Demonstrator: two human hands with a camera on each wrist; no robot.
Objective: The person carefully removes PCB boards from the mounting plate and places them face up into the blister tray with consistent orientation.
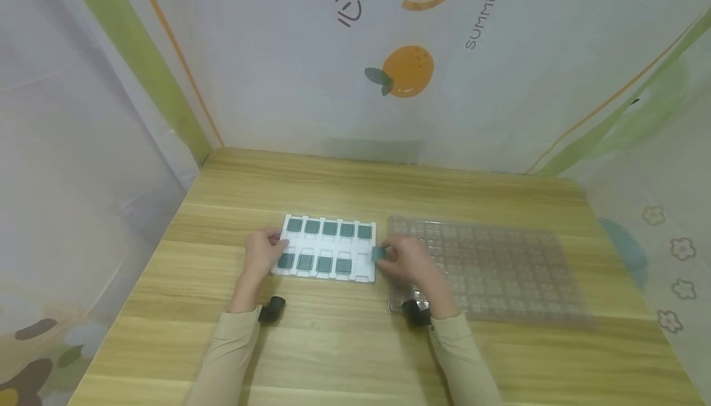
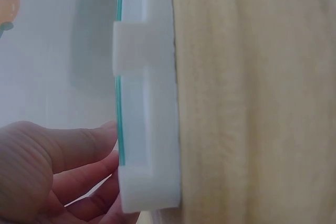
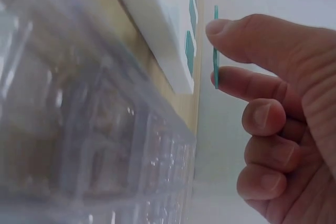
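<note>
1. My right hand (image 1: 411,261) grasps a green board (image 1: 379,253) between thumb and forefinger; the right wrist view shows me the board edge-on, with the other fingers curled beneath.
2. That board is at the right end of the white tray (image 1: 322,244), raised and apart from it.
3. My left hand (image 1: 263,255) grips the tray's left end, its thumb at the edge.
4. In the tray I count five seated boards (image 1: 329,228) in the far row and four in the near row.
5. Just right of it lies a clear compartment tray (image 1: 494,270), partly under my right hand; its contents are too blurred for me to tell.
6. Both trays rest on a wood-grain table (image 1: 333,356).
7. On the backdrop (image 1: 278,73) behind, I read "SUMMER" (image 1: 486,14), then a cut-off letter, and the character "心" (image 1: 350,11), with another cropped above, near a printed orange (image 1: 411,71).
</note>
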